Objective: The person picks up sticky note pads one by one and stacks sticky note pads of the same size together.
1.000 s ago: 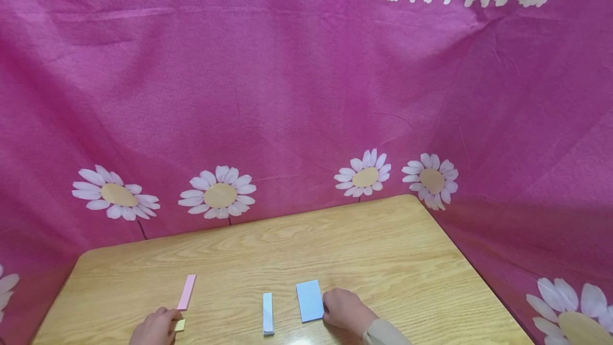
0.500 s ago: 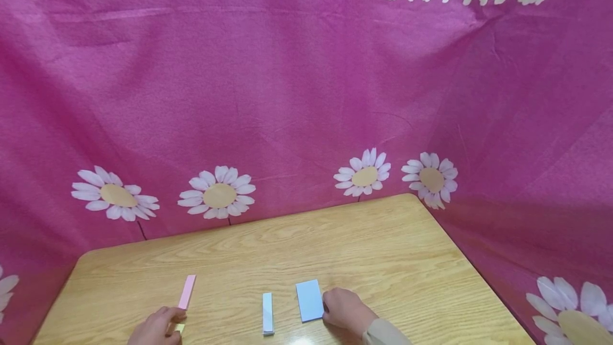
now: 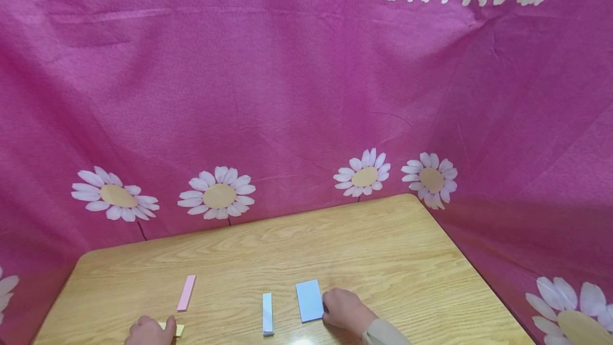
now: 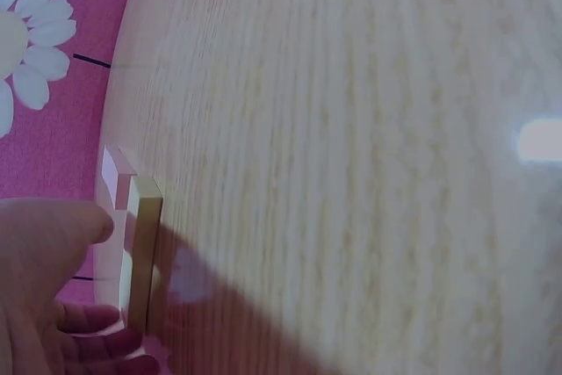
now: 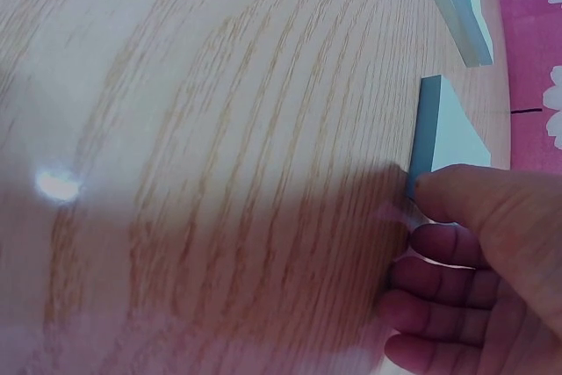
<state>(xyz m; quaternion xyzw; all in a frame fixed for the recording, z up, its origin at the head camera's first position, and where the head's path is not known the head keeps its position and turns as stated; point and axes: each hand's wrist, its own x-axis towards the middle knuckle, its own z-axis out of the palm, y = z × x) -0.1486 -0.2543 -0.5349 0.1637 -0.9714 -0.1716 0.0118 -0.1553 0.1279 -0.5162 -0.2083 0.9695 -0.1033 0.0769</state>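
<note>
Near the table's front left, my left hand [image 3: 149, 330] is spread over a narrow yellow sticky note pad [image 3: 180, 330]. In the left wrist view the thumb stands apart from the pad, and the fingertips are near its lower end. A narrow pink sticky note pad [image 3: 187, 293] lies just beyond it. To the right, my right hand [image 3: 346, 309] rests beside a wider blue sticky note pad [image 3: 309, 301]. The right wrist view has the thumb tip touching that pad's near corner, with the other fingers loosely curled on the table side. I cannot see a firm pinch.
A narrow light blue sticky note pad [image 3: 267, 314] lies between the hands, left of the wider pad; its top sheet lifts slightly in the right wrist view. The wood-grain table [image 3: 373, 244] meets a pink cloth [image 3: 297, 95] with daisies at the back and right.
My left hand has drawn back from the pink pad and shifted toward the front, uncovering more of the yellow pad, which now lies turned more crosswise. The right hand has stayed in place.
</note>
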